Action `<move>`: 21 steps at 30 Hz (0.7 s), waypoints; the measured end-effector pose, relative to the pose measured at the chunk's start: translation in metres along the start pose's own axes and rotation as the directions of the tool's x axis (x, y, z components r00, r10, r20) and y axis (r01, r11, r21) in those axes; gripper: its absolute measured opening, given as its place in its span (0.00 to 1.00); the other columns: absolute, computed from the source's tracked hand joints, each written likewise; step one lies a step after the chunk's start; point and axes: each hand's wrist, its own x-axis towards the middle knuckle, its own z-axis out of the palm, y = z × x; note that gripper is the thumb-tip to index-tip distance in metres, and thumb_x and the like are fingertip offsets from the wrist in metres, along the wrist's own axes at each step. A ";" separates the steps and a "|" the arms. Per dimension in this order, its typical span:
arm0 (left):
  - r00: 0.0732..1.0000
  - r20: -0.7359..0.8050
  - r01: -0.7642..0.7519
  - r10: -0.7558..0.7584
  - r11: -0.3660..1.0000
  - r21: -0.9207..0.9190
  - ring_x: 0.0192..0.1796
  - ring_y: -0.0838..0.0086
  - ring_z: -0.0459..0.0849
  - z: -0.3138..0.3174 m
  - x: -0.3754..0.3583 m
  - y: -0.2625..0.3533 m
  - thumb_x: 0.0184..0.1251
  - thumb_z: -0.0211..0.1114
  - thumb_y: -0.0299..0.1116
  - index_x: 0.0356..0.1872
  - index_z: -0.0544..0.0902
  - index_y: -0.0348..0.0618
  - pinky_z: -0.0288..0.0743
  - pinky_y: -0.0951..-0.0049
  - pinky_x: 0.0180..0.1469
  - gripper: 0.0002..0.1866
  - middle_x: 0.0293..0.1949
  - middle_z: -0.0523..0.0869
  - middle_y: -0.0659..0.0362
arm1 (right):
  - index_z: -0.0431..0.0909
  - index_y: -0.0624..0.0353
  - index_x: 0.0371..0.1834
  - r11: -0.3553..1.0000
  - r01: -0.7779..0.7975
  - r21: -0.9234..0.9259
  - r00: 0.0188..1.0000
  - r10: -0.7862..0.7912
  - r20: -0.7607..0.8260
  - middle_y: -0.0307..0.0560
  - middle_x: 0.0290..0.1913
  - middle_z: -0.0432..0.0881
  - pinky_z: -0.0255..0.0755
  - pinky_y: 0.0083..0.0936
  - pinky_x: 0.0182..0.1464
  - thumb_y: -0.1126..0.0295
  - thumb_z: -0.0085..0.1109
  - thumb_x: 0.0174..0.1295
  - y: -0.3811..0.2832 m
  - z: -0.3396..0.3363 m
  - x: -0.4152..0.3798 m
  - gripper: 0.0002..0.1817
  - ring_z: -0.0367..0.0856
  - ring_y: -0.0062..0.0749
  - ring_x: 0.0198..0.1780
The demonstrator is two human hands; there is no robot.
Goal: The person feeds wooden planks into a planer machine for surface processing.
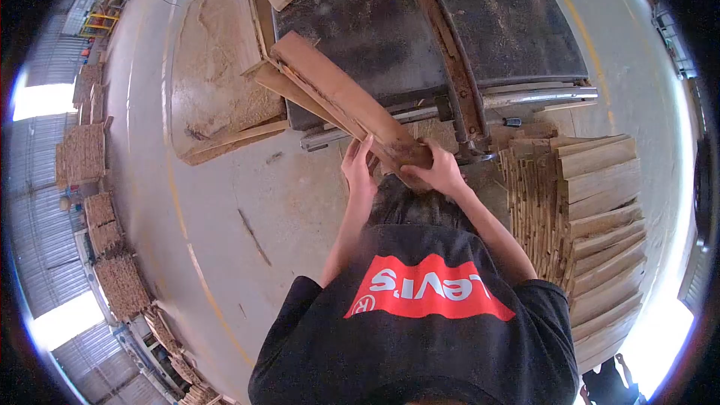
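Both hands are on a reddish-brown wooden board (337, 90) that slants from the machine table down to my waist. My left hand (358, 165) grips its left edge near the lower end, with a thinner wooden strip (296, 96) lying along that side of the board. At the dark, rough lower end, my right hand (436, 169) has its thumb on top and its fingers around the right edge. The far end of the board reaches over the left edge of the dark metal table (360, 37).
A rusty grooved rail (450, 52) crosses the metal table, and a metal bar (540, 97) runs along its front. Stacked boards (600, 210) stand at the right. A dusty wooden panel (217, 67) lies left. A person (609, 382) is at the lower right.
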 end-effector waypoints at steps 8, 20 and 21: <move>0.996 0.028 0.093 -0.089 0.979 -0.183 0.63 0.65 0.84 -0.011 0.008 -0.004 0.76 0.72 0.56 0.73 0.79 0.41 0.76 0.59 0.64 0.36 0.62 0.87 0.57 | 0.64 0.56 0.82 0.971 -0.021 -0.237 0.994 0.046 0.101 0.66 0.65 0.84 0.80 0.53 0.64 0.40 0.87 0.44 -0.029 -0.005 -0.005 0.64 0.86 0.67 0.62; 0.991 -0.128 -0.052 0.040 0.994 -0.093 0.59 0.67 0.85 -0.012 0.023 -0.015 0.78 0.69 0.58 0.66 0.85 0.45 0.76 0.56 0.61 0.30 0.56 0.88 0.59 | 0.70 0.55 0.80 0.995 -0.078 0.061 0.997 0.078 0.008 0.62 0.69 0.84 0.77 0.43 0.71 0.49 0.89 0.41 -0.051 -0.020 -0.009 0.60 0.84 0.54 0.70; 0.989 -0.130 -0.085 0.073 0.992 -0.088 0.59 0.68 0.84 -0.013 0.025 -0.013 0.78 0.69 0.58 0.65 0.85 0.47 0.75 0.54 0.63 0.29 0.55 0.88 0.61 | 0.71 0.58 0.80 0.992 -0.070 0.106 0.998 0.070 0.009 0.61 0.69 0.84 0.77 0.41 0.71 0.50 0.89 0.42 -0.047 -0.019 -0.009 0.59 0.84 0.50 0.70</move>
